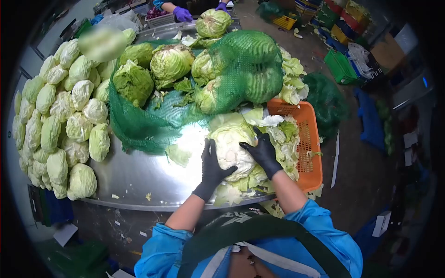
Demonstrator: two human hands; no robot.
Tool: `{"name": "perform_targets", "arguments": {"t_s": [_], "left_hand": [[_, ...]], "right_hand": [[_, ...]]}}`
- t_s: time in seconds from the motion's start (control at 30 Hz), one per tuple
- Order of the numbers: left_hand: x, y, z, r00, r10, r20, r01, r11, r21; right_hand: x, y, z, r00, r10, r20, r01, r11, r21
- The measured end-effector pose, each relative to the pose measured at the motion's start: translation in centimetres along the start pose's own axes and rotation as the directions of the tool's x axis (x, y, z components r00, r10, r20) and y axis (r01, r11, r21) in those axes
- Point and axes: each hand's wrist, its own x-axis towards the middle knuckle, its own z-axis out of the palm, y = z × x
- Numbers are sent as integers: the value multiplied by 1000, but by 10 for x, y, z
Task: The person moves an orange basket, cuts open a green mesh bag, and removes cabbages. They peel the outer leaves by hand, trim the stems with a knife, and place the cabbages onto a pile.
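A pale cabbage [232, 143] with its cut stem end facing up sits at the table's front right edge. My left hand [212, 170], in a black glove, cups its left side, thumb across the lower front. Around its right side wraps my black-gloved right hand [264, 154], thumb pointing in over the top. Loose outer leaves [283, 139] lie beside and below it, in and over an orange crate [316, 162]. A green mesh sack [252, 69] with cabbages inside stands just behind; its open mouth spreads left around more cabbages [172, 65].
A steel table [134, 178] carries a tall pile of trimmed cabbages [58, 125] on the left. Across the table, a co-worker's purple-gloved hand [182, 14] is near another cabbage [213, 23]. Green netting [324, 99] and a green crate [340, 67] lie on the floor to the right.
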Motion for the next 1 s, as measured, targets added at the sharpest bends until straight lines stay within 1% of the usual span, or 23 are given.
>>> {"name": "perform_targets", "arguments": {"t_s": [0.07,0.13,0.2,0.23,0.27,0.33,0.37,0.4,0.43,0.47,0.53,0.57,0.6,0.63,0.67,0.7,0.73,0.77,0.8,0.83,0.93,0.97,1.0], "left_hand": [[-11,-12,2,999,39,-14,-40,998,-47],[-17,-14,2,992,88,-86,-96,991,-96],[-17,-17,1,987,116,-108,-128,985,-113],[-21,-18,2,983,138,-118,-153,980,-127],[-26,-19,2,985,130,-110,-145,981,-132],[-11,-24,-5,987,159,-22,-160,974,-162],[0,-36,-10,999,-5,40,21,910,-414],[15,-41,-20,979,-146,144,204,756,-621],[26,-42,-26,985,-129,112,170,819,-548],[35,-31,-39,990,-117,83,142,871,-471],[51,-17,-37,915,-109,390,318,790,-525],[49,-13,-38,948,-34,315,183,870,-457],[46,0,-47,967,53,249,45,927,-372],[37,13,-58,961,91,261,4,939,-343],[30,11,-58,966,213,143,-148,918,-369],[23,15,-62,970,200,141,-131,911,-390],[13,21,-66,973,178,150,-102,905,-414],[7,29,-72,971,170,166,-86,905,-417],[4,39,-79,954,213,210,-140,939,-313],[4,44,-83,932,254,257,-203,957,-207],[7,45,-86,889,303,342,-264,952,-156],[11,44,-85,875,366,316,-317,928,-196],[16,38,-81,876,362,318,-321,931,-175]], "right_hand": [[26,29,32,986,62,156,-113,930,349],[33,21,24,987,10,163,-62,945,322],[34,5,-2,943,-21,331,-68,964,257],[37,19,10,953,-26,301,-102,910,401],[36,8,-6,937,-84,339,-66,911,408],[41,38,26,942,26,335,-154,919,362],[36,37,14,934,-61,351,-104,896,431],[27,34,3,921,-147,362,-59,864,500],[25,49,16,941,-155,301,-30,848,529],[15,46,14,937,-159,311,-30,850,526],[-4,33,0,948,-273,167,140,823,551],[-11,28,-9,940,-307,147,201,850,486],[-17,34,-10,937,-317,145,200,830,520],[-26,41,-7,933,-348,92,227,767,600],[-34,47,-3,927,-372,36,253,696,672],[-45,37,-13,950,-299,88,147,677,721],[-53,28,-22,953,-286,101,128,680,722],[-58,20,-30,944,-319,79,210,771,602],[-60,12,-38,932,-358,57,292,836,464],[-60,6,-44,953,-288,92,201,832,516],[-58,24,-33,954,-253,164,139,852,504],[-59,18,-42,948,-237,214,107,868,486],[-62,20,-39,947,-236,217,104,867,487]]}}
